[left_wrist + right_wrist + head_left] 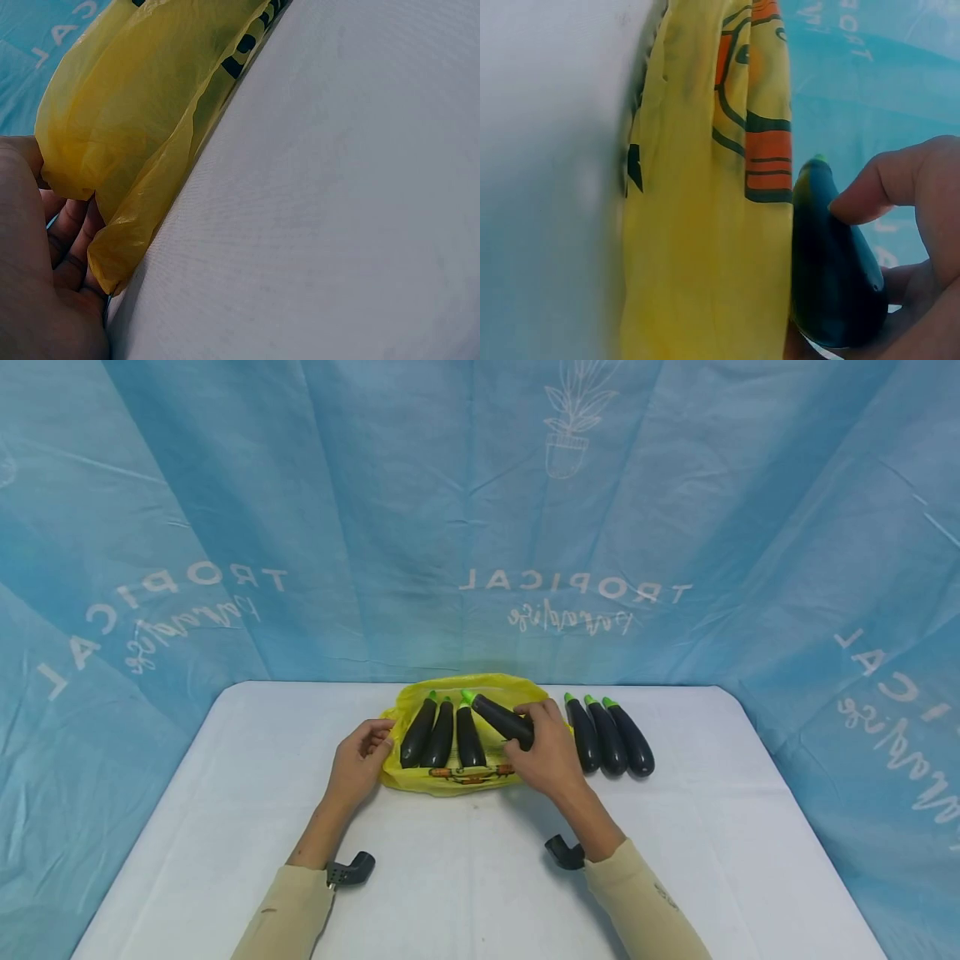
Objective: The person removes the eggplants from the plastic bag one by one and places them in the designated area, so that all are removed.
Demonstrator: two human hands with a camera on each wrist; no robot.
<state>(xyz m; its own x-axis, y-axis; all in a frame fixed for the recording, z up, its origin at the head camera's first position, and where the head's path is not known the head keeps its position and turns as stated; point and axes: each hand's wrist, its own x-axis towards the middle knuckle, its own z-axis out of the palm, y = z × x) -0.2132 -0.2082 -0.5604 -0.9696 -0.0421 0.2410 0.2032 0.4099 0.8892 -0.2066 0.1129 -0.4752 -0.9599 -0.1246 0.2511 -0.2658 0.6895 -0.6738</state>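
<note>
A yellow plastic bag [420, 783] lies opened out near the table's back edge, with three dark eggplants [438, 735] side by side in it, green stems pointing away. At the bag's left side, my left hand [362, 760] holds its edge; the left wrist view shows the fingers [71, 225] against the crumpled yellow plastic. My right hand [547, 747] grips another eggplant [498, 717] by its thick end, tilted over the right part of the bag with its green tip toward the others. In the right wrist view this eggplant [829, 262] sits between thumb and fingers, beside the bag's printed front.
Three more eggplants [611, 735] lie in a row on the white table [465, 877], just right of the bag and my right hand. A blue printed curtain [420, 527] hangs behind the table and along both sides.
</note>
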